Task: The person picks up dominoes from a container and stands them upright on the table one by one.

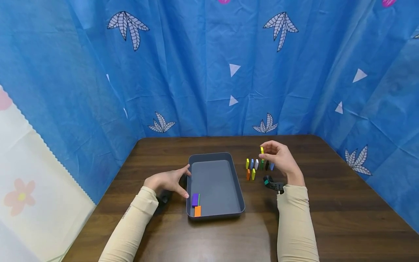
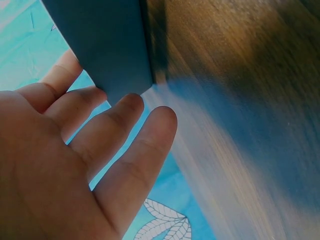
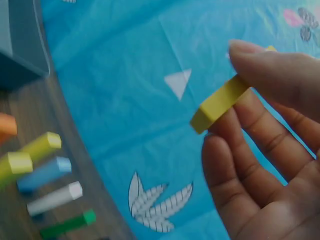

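1. While our right hand (image 1: 278, 158) pinches a yellow block (image 1: 262, 151) between thumb and fingers, we see that block raised off the surface (image 1: 226, 240), over the standing row.
2. Our left hand (image 1: 167, 181) is spread wide, thumb and fingers well apart along the left wall of the grey tray (image 1: 216, 182); in the left wrist view, we see some fingertips touching that wall.
3. Inside the tray, towards its near left corner, we see a purple block (image 1: 195, 199), with a thin green block (image 1: 199, 199) just beside it on the right and an orange block (image 1: 198, 211) at their near end.
4. Right of the tray, we count six upright blocks in a row: lemon (image 1: 247, 163), light blue (image 1: 252, 163), white (image 1: 256, 164), dark green (image 1: 262, 165), black (image 1: 267, 165) and blue (image 1: 272, 166), the last two partly covered by our right hand.
5. Nearer to us than that row, an upright orange block (image 1: 248, 174) and a lime-yellow block (image 1: 253, 174) stand side by side.
6. Beyond the far edge of the surface, we see a blue curtain (image 1: 196, 72) with white leaf prints.
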{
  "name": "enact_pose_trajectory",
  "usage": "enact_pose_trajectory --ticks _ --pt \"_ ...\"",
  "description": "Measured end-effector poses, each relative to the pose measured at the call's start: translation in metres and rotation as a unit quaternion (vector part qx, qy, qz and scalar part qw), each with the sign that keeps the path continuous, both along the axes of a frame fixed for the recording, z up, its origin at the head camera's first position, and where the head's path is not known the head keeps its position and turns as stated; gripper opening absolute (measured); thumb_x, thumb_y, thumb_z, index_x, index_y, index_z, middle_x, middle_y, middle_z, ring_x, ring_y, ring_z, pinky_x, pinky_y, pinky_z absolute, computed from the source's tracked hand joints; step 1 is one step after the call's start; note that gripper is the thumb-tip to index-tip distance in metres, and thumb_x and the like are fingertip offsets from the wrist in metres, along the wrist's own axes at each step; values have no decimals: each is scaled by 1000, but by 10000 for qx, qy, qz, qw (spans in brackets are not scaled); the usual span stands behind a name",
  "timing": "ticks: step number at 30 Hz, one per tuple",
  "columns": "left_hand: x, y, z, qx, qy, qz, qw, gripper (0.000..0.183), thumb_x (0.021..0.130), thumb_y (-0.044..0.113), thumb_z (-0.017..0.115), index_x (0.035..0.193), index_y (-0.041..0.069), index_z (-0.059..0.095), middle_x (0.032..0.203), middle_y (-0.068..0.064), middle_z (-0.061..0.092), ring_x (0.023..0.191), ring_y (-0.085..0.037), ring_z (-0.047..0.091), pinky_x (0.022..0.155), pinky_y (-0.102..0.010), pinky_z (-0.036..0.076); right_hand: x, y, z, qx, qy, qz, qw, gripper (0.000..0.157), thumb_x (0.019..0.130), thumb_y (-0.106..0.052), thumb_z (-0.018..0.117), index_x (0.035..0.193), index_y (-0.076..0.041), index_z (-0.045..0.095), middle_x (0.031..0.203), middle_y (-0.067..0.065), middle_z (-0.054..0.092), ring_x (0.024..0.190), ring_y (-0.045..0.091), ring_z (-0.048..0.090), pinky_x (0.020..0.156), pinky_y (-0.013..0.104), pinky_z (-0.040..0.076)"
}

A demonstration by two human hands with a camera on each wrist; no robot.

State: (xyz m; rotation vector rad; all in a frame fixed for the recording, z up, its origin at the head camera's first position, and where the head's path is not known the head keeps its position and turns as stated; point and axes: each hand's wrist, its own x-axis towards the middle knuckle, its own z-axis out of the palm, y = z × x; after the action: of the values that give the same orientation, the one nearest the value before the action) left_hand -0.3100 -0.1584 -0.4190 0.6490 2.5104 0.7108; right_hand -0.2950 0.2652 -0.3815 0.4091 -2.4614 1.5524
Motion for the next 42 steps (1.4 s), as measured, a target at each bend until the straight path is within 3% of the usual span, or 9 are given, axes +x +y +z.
enact_pose_trajectory --ticks 7,12,16,23,32,42 --pt "0 -1 -1 116 -53 50 9999 128 73 41 89 162 8 2 157 -3 40 151 -29 24 122 -56 23 -5 13 -13 391 -284 195 9986 30 92 0 69 119 4 58 103 20 64 88 11 61 74 24 56" --pt "1 -1 0 116 -58 54 9999 128 73 40 89 162 8 3 157 -4 40 152 -30 24 122 -57 23 -11 18 -26 645 -401 105 9971 28 91 2 69 117 5 57 99 15 63 87 16 60 75 31 58" --pt "1 -1 -1 149 -88 73 9998 127 74 39 89 161 7 2 157 -4 40 152 -31 23 122 -57 23 -13 18 -36 588 -574 90 9966 32 90 1 70 118 8 56 98 13 63 88 18 60 80 36 59" --pt "0 -1 -2 130 -91 116 9998 128 73 40 89 161 7 3 158 -6 39 151 -32 25 121 -60 23 -15 18 -49 416 -941 229 9944 26 89 2 71 111 7 56 95 12 63 86 19 60 80 30 58" --pt "-1 -1 -3 66 8 37 10000 128 73 41 89 161 7 3 156 -4 41 150 -30 28 121 -57 25 -15 15 -54 340 -1090 390 9927 24 89 5 70 107 7 54 93 12 61 84 20 57 80 34 57" --pt "-1 0 -1 -12 61 39 10000 127 73 42 89 161 6 5 156 -4 42 149 -30 30 120 -56 27 -19 14 -61 418 -1208 468 9907 24 88 5 70 106 5 55 94 14 60 85 22 55 76 29 53"
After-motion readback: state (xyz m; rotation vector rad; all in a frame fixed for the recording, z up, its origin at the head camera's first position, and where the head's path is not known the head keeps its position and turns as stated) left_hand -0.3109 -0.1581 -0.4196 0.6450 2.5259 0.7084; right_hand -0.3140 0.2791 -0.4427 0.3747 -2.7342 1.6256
